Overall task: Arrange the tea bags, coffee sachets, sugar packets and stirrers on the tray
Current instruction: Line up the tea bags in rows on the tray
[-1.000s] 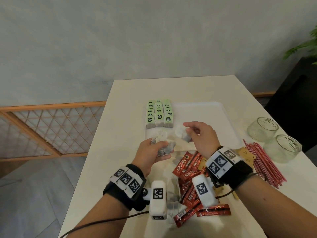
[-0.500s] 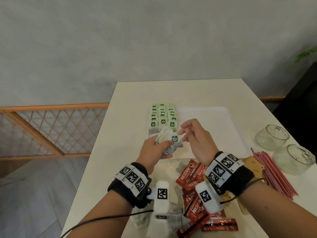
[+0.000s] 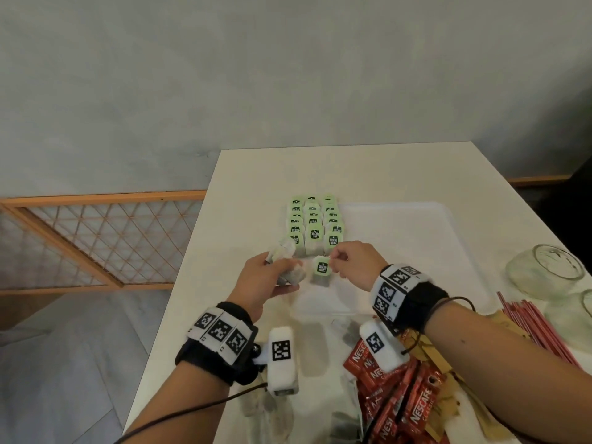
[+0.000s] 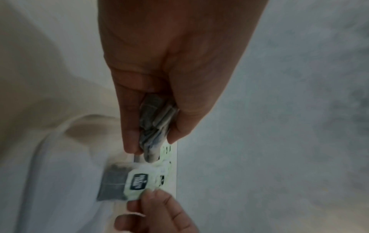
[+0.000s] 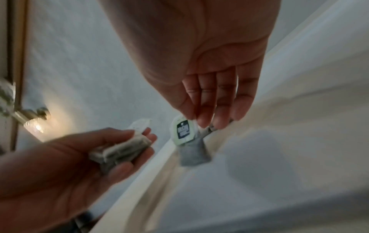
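Note:
My left hand grips a small stack of grey tea bags at the tray's near left corner. My right hand pinches the green tag of one tea bag, whose grey pouch hangs just above the white tray. Three neat rows of green-tagged tea bags lie at the tray's left side, just beyond that bag. Red coffee sachets lie heaped near me, with brown sugar packets among them. Red stirrers lie to the right.
Two glass jars stand at the table's right edge beside the stirrers. Loose tea bags lie on the table by my left wrist. An orange lattice railing runs along the left of the white table.
My right hand has drawn one tea bag out of the left hand's stack and carried it right and down toward the tray, its green tag now facing up. The left hand barely moved.

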